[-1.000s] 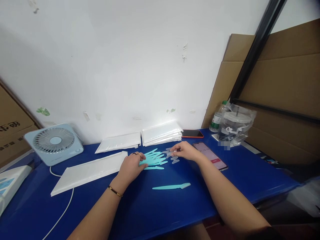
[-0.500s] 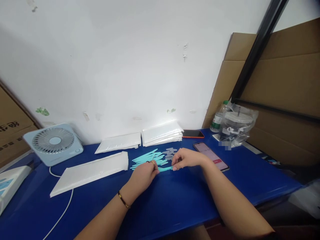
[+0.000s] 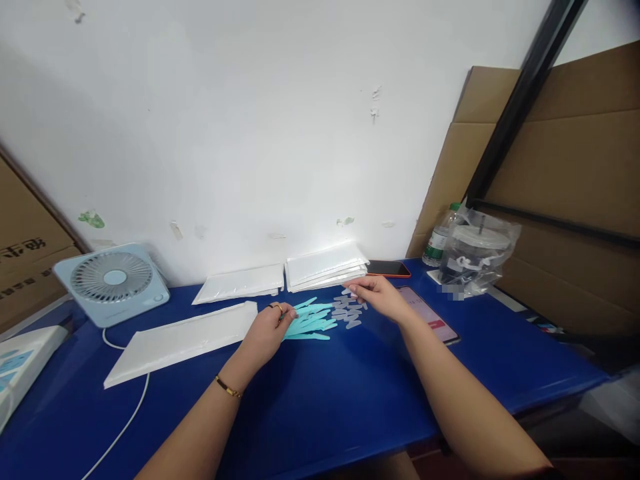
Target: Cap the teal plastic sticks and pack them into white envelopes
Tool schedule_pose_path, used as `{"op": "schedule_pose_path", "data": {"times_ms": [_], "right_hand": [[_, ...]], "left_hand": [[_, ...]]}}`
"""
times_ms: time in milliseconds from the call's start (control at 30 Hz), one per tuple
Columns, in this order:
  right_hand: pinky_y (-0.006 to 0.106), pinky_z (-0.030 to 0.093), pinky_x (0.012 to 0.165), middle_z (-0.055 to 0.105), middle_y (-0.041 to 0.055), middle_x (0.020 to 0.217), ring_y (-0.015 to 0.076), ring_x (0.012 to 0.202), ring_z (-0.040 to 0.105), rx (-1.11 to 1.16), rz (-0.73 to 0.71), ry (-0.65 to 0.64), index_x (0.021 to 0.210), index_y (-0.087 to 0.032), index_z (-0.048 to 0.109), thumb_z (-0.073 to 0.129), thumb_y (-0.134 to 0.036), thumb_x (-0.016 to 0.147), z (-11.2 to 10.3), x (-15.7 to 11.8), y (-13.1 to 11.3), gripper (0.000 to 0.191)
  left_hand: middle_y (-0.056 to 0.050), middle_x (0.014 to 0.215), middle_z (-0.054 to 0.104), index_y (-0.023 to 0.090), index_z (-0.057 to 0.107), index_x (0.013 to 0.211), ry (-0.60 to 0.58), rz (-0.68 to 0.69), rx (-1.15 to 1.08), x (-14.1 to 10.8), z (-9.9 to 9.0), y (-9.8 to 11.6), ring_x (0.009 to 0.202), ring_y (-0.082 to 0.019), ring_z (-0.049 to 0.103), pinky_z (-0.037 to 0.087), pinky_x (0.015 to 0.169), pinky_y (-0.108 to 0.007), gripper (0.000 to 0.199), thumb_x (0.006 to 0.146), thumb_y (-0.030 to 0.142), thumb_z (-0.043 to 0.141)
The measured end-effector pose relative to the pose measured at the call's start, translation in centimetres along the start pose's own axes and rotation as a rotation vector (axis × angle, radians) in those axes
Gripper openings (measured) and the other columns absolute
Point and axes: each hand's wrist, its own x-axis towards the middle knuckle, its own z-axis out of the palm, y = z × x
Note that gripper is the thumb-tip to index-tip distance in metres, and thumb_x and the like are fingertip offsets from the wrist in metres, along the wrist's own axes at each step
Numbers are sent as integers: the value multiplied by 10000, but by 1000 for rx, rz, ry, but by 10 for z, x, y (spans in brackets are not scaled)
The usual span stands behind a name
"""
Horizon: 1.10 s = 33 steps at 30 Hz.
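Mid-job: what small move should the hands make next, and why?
I'd probably have the right hand secure one of the clear pieces: it is at their far edge, while the left hand is at the turquoise sticks. Whether either grips anything is unclear.

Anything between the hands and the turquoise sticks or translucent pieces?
Nothing visible: the left hand is at the turquoise sticks, the right hand at the translucent pieces. The lit phone lies right of both piles.
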Motion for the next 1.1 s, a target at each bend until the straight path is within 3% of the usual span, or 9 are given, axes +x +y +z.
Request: {"op": "schedule_pose_path", "data": {"times_ms": [167,300,567,833,933,1000,1100], "right_hand": [[224,453,509,635,5,631,94,501,549,329,3,71,814,-162,651,690,-382,692,23,0,5,255],[251,500,559,675,43,689,147,600,638,441,58,45,839,-143,665,740,-362,641,32,1,8,304],[221,470,474,667,34,641,127,502,619,494,87,25,713,-135,638,723,-405,654,31,-1,4,289],[239,482,502,658,29,635,130,515,618,425,98,-48,729,-141,643,703,-454,655,49,-3,2,327],[227,475,505,650,26,634,108,508,590,351,89,-86,747,-136,657,692,-450,669,50,-3,3,325],[222,463,497,641,19,630,93,494,563,330,68,-60,770,-136,669,701,-427,666,43,-2,4,310],[218,443,490,633,16,628,95,505,561,365,22,84,773,-141,676,713,-386,666,25,3,9,269]], "left_hand": [[-7,773,589,206,562,832,58,6,45,0,0,3,732,-168,538,387,644,-269,278,871,390,357],[5,740,585,210,558,830,96,-1,45,0,-2,3,678,-154,522,367,611,-258,291,878,403,345],[10,708,572,208,556,828,102,-29,53,0,-3,3,645,-148,510,350,588,-254,284,879,396,349],[-10,763,602,207,574,849,62,-27,30,0,-1,4,747,-175,549,401,685,-285,307,875,412,347],[-34,854,628,201,588,903,19,-13,28,0,3,4,819,-187,568,428,741,-305,345,884,426,327],[-70,1040,621,194,573,1060,16,21,71,0,7,2,977,-208,552,423,840,-334,389,887,444,331],[-113,1391,397,193,400,1326,-3,56,229,0,15,-6,1299,-278,304,266,1040,-446,570,862,523,367]]}}
